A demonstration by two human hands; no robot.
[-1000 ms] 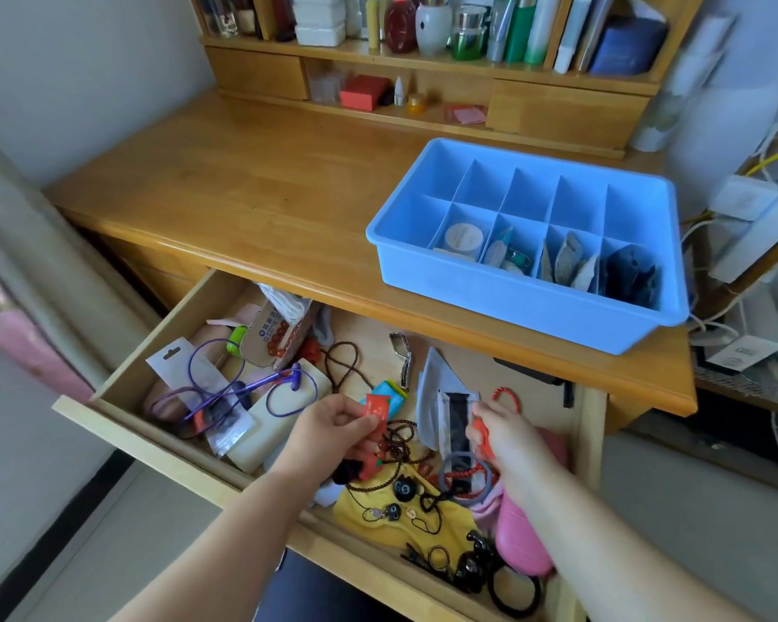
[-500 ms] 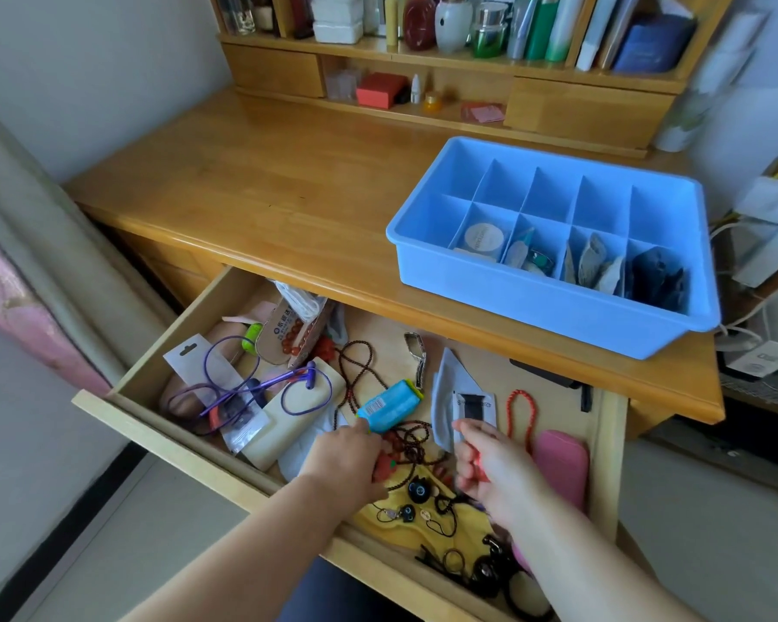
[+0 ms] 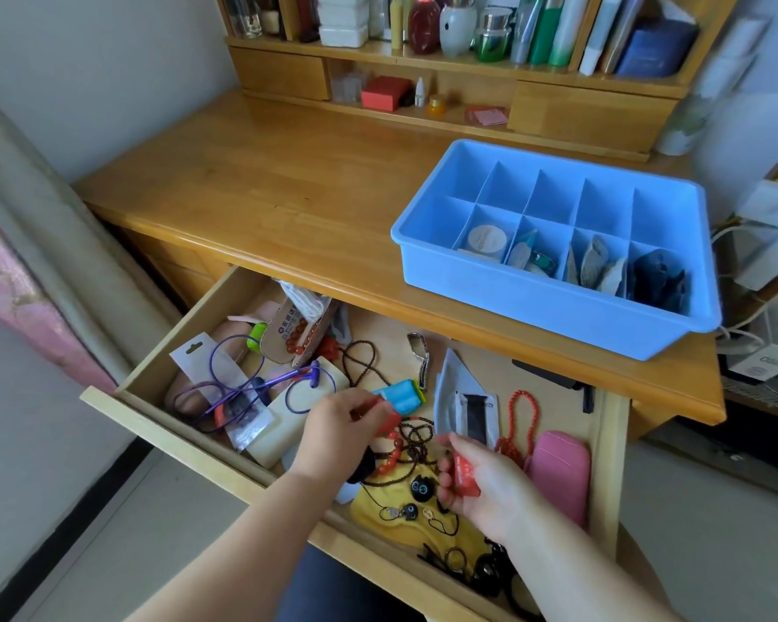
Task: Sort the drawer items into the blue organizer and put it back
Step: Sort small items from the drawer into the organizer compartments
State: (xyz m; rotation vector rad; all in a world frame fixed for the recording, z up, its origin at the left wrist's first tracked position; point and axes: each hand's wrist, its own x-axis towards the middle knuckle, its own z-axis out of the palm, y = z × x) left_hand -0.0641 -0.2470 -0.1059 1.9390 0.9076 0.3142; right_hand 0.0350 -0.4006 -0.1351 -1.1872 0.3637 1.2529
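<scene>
Over the open drawer (image 3: pixel 109 404), the left hand (image 3: pixel 338 430) pinches a small red item (image 3: pixel 388 419); the right hand (image 3: pixel 486 482) curls around a red packet (image 3: pixel 464 478); the blue organizer (image 3: pixel 553 307) sits on the bench (image 3: pixel 266 195).

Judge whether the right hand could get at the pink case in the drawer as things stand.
Probably yes: the pink case lies uncovered just beside the right hand, but its fingers already hold a small red item.

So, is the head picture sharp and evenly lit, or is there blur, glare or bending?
Head view: daylight glare on the desk top; wide-angle bending curves the blue organizer and open drawer; left hand and right hand slightly soft.
</scene>
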